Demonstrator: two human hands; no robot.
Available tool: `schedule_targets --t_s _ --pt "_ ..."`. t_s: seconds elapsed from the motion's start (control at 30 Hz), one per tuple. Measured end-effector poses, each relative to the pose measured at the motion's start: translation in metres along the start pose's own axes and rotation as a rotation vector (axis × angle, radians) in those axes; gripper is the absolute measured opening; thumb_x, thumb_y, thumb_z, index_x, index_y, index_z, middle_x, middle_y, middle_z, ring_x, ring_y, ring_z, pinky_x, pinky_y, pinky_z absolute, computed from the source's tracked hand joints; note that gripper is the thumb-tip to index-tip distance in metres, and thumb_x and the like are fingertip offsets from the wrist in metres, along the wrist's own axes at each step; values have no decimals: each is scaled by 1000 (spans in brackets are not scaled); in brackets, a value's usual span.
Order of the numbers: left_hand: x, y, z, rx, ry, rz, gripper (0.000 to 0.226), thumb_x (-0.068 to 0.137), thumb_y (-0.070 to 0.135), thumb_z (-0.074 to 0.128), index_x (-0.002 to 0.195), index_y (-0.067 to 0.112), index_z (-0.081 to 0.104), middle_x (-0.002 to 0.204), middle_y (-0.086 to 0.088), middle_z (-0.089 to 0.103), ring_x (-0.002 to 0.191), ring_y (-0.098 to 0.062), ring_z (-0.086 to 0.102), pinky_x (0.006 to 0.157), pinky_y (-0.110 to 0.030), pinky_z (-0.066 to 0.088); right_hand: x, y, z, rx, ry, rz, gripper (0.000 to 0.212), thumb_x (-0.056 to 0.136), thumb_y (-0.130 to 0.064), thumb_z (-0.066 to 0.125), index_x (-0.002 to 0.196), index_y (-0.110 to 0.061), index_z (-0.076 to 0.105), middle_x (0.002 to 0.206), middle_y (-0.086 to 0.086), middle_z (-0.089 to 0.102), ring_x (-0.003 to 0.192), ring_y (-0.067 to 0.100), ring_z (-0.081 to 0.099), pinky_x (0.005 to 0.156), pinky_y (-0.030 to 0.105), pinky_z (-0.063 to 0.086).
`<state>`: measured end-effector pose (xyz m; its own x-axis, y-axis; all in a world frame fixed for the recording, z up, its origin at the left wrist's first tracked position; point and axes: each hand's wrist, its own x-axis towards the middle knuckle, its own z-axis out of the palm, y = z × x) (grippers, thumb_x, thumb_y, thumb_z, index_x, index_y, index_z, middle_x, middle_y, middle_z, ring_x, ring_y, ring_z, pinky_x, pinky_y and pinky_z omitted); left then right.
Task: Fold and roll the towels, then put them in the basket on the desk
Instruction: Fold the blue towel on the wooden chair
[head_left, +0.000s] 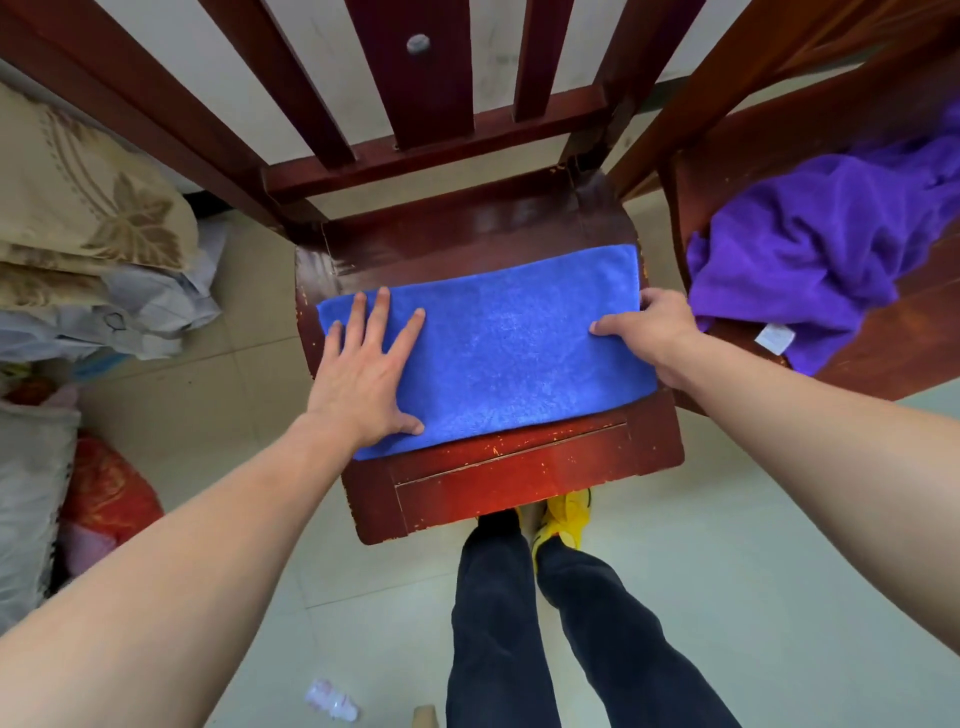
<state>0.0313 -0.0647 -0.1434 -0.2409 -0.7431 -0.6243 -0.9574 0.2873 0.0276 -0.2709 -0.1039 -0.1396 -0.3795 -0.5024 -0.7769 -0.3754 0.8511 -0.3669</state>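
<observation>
Our blue towel (498, 353) lay folded into a long band across the middle of the chair seat (519, 467). Our left hand (363, 379) pressed flat on its left end, fingers spread, and our right hand (654, 332) pinched its right end, thumb on top. We judged it soft, light and limp, best rolled from that pinched short edge; a crumpled purple towel (810, 270) waited right of the seat.

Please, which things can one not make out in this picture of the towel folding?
- Basket and desk: outside the head view, neither shows.
- Purple towel: head view, cut off by the right edge.
- Right hand: head view, its fingertips hidden round the end of the blue towel.
- Blue towel's layers: only the top face shows, so the number of folds cannot be told.
</observation>
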Motion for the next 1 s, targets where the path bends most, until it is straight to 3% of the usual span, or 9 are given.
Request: schedule_targets --t_s 0.07,0.17,0.23,0.33,0.4,0.5,0.63,0.83,1.0 --pt "1 -3 0 8 11 4 137 53 72 73 151 28 -13 158 -15 -18 146 -36 -14 118 -51 8 -4 -1 -10 139 -136 29 15 74 -10 78 84 -13 68 88 4 71 68 16 70 56 24 56" --pt "0 -2 -1 7 17 12 136 54 73 71 151 27 -14 158 -16 -17 146 -37 -13 117 -51 9 -10 0 -30 177 -234 14 15 77 -9 75 88 -12 67 92 5 73 81 19 72 64 30 58" --pt "-4 -2 -4 -30 21 -3 129 59 72 69 152 25 -7 159 -15 -13 147 -35 -10 118 -48 10 -19 -6 -43 158 -222 -68 18 79 -7 74 84 -15 58 90 8 68 75 22 68 55 27 51" --pt "-17 -7 -9 -218 114 -110 92 76 56 66 149 18 25 159 -17 10 146 -34 10 114 -46 21 -41 -24 -47 117 -234 -250 26 80 -7 74 91 -19 54 86 16 64 64 25 54 46 27 39" --pt "-28 -17 -11 -343 198 -226 63 83 40 64 136 11 46 150 -19 30 137 -36 29 105 -47 32 -60 -40 -35 94 -291 -341 32 80 -5 73 98 -20 52 80 19 63 52 20 50 42 25 37" --pt "-43 -37 -10 -438 205 -387 44 85 26 61 124 7 56 131 -18 48 119 -38 44 94 -46 40 -85 -58 8 -60 -344 -462 39 78 -12 75 105 -24 49 70 15 63 46 15 51 48 31 42" --pt "-63 -63 -6 -528 193 -504 37 86 19 60 120 5 58 120 -19 52 109 -39 49 88 -46 43 -105 -68 77 -244 -345 -559 40 78 -18 70 104 -30 42 59 -3 54 55 21 56 60 37 49" --pt "-81 -83 6 -602 181 -587 34 90 24 55 122 11 56 121 -13 52 109 -34 54 85 -40 45 -113 -67 166 -403 -289 -556 43 83 -14 59 121 -20 38 75 2 55 75 26 55 53 34 37" --pt "-81 -85 8 -657 207 -597 32 91 22 55 120 11 57 120 -13 53 107 -33 54 83 -38 45 -113 -62 194 -465 -406 -560 61 84 -21 69 137 -19 38 94 2 62 90 23 55 77 36 47"
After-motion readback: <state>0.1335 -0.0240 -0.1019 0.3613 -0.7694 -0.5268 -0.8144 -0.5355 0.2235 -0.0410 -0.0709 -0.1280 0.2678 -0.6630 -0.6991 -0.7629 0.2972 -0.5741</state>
